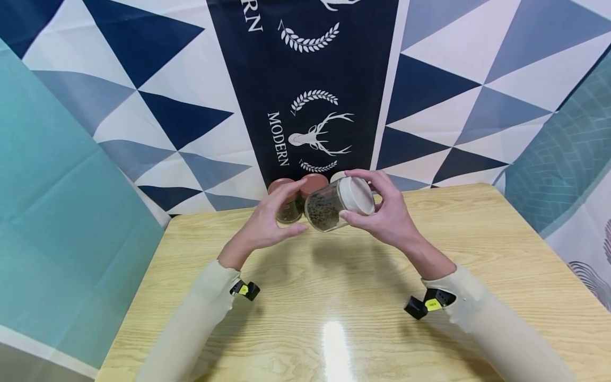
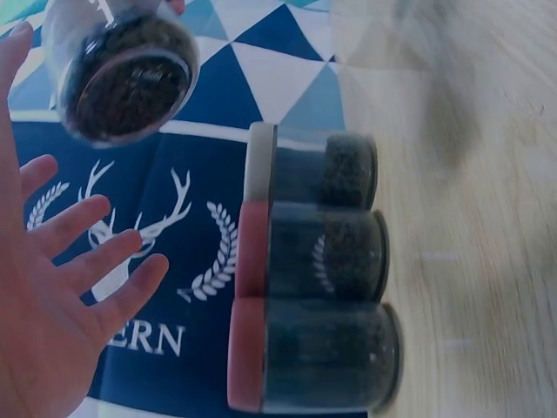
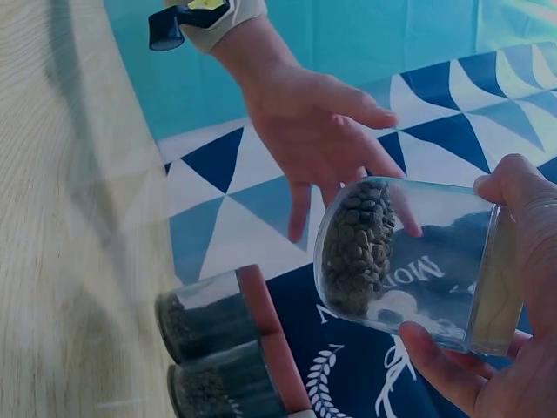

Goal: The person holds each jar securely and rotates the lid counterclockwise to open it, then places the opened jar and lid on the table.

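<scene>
My right hand (image 1: 389,215) grips a glass jar (image 1: 325,208) by its white lid end, fingers above and thumb below. The jar is tilted onto its side above the table, its base toward the left. Dark bean-like pieces gather at its base in the right wrist view. My left hand (image 1: 264,220) is spread just left of the jar's base, holding nothing; a gap shows between them in the left wrist view. Behind stand two red-lidded jars (image 2: 326,348) and a white-lidded jar (image 2: 348,170) in a row, each partly filled with dark contents.
The wooden table (image 1: 296,307) runs back to a patterned cloth (image 1: 191,106) with triangles and a deer print. The jar row stands against this cloth. A teal cloth (image 1: 62,212) hangs along the left side, with another blue-green cloth (image 1: 563,170) at the right.
</scene>
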`<state>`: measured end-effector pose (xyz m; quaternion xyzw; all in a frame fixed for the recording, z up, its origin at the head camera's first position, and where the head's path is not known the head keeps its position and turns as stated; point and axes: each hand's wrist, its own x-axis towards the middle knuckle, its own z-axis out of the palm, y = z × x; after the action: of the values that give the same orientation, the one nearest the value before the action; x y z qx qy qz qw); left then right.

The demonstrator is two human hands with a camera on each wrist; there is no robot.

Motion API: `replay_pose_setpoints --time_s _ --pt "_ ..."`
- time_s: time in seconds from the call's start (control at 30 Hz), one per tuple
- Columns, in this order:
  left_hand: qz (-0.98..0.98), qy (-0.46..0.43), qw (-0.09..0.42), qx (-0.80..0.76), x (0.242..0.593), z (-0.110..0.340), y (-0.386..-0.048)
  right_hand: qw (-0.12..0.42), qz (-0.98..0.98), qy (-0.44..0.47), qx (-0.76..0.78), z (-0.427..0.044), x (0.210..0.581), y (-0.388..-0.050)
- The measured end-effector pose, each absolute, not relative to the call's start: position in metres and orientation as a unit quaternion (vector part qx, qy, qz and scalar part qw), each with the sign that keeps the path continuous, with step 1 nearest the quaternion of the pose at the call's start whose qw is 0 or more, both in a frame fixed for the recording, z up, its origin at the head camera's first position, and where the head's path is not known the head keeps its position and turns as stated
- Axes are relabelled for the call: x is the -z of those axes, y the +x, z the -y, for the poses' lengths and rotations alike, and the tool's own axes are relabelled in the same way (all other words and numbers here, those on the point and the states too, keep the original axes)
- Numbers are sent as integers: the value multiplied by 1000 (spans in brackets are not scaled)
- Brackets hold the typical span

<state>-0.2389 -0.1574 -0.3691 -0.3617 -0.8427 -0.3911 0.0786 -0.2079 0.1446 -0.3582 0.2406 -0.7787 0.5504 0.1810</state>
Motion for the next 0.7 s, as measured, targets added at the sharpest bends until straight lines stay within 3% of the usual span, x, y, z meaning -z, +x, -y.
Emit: replay_pose_setpoints --time_s 0.7 --pt "795 -432 113 411 367 118 -246 186 777 251 -547 -146 358 -204"
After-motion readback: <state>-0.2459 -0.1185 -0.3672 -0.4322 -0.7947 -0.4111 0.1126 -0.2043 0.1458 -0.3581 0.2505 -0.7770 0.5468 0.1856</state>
